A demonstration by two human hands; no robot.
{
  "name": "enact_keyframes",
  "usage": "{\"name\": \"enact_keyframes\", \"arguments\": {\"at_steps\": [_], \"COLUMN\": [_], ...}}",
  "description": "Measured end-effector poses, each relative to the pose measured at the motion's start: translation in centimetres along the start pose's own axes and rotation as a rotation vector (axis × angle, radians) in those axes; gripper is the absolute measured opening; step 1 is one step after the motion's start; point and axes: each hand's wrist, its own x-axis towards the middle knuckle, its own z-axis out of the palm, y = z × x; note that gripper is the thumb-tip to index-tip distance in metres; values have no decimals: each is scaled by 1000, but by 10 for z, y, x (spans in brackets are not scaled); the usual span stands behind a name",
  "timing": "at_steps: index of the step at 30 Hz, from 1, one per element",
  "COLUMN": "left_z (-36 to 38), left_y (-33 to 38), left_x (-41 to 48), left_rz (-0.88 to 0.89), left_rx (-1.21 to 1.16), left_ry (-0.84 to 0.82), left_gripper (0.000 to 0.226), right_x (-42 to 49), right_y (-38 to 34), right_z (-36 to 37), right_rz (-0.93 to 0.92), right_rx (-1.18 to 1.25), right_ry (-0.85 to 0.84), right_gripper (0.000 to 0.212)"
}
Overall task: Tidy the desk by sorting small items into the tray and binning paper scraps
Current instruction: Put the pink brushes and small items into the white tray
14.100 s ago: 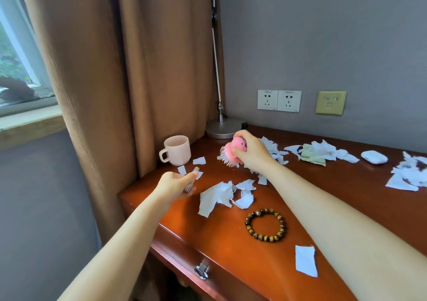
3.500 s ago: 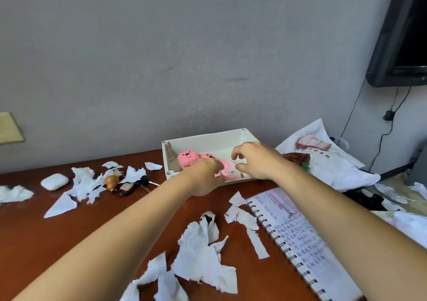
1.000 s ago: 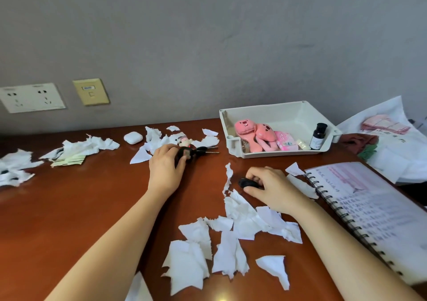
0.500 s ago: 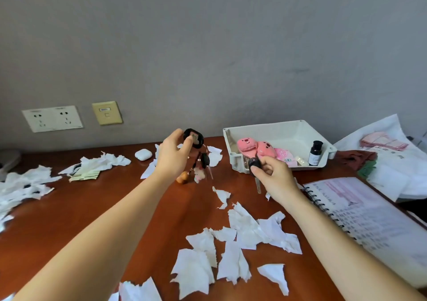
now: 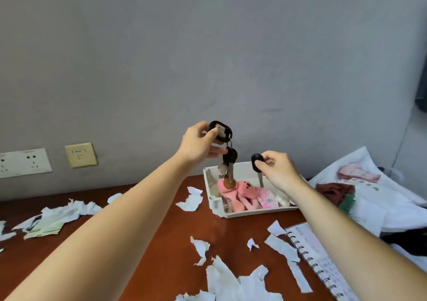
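Above a paper-strewn reddish-brown wooden surface (image 5: 166, 243), a person's left hand (image 5: 198, 145) holds a dangling bunch of keys with a black oval fob (image 5: 220, 130) at its top, fingers (image 5: 211, 135) pinched shut on that fob, while the right hand (image 5: 276, 170) carries a single black-headed metal key (image 5: 257, 163), fingertips clamped on its plastic head with the blade pointing down. Both hang directly over the white rectangular plastic tray (image 5: 216, 205), which already contains a pink plush toy (image 5: 240, 193) and a few small packets. The bunch looks light but loose: its lower keys and a small brown charm (image 5: 228, 181) swing freely beneath the fob, so the rigid fob is the sensible place to grip, and lowering it rather than dropping it would likely keep the metal from clattering or bouncing out over the low wall. The single key is stiff, slim and probably a little slick; its broad head offers the surest purchase. Torn white paper scraps (image 5: 231, 280), flimsy and easily scattered, lie across the near side of the surface beside a spiral-bound notebook (image 5: 321, 261), not yet binned.
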Motion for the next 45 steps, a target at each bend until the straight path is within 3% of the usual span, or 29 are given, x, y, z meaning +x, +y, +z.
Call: {"name": "enact_keyframes", "arguments": {"at_steps": [6, 9, 13, 17, 21, 24, 28, 34, 39, 45], "left_z": [39, 62, 95, 124, 140, 138, 134, 135, 131, 106], "left_y": [-5, -19, -44, -81, -126, -139, -145, -156, -155, -119], "left_x": [56, 78, 99, 106, 100, 104, 111, 113, 112, 96], "left_rz": [-41, -51, -78, -149, -177, -89, -90, -152, -210, -41], "left_rx": [-119, -141, -155, -183, 4, 301, 590, 842, 1007, 1110], "left_ry": [-45, -86, -180, -156, -109, -156, -203, -339, -432, -493], "left_gripper": [10, 7, 8, 13, 26, 21, 33, 26, 45, 49], "right_x": [53, 72, 93, 104, 109, 113, 120, 122, 114, 102], "right_y": [8, 22, 51, 72, 91, 97, 106, 113, 112, 72], "right_z": [-22, -26, -24, -20, -13, -6, -4, -4, -3, -9], "right_rz": [-37, -55, -10, 63, 100, 157, 201, 255, 267, 212], "right_rx": [-97, -222, -344, -465, -706, -748, -761, -903, -935, -878], "right_ry": [82, 88, 105, 45, -91, -161, -208, -309, -264, -210], "right_gripper": [30, 22, 15, 19, 21, 23, 23, 38, 34, 22]}}
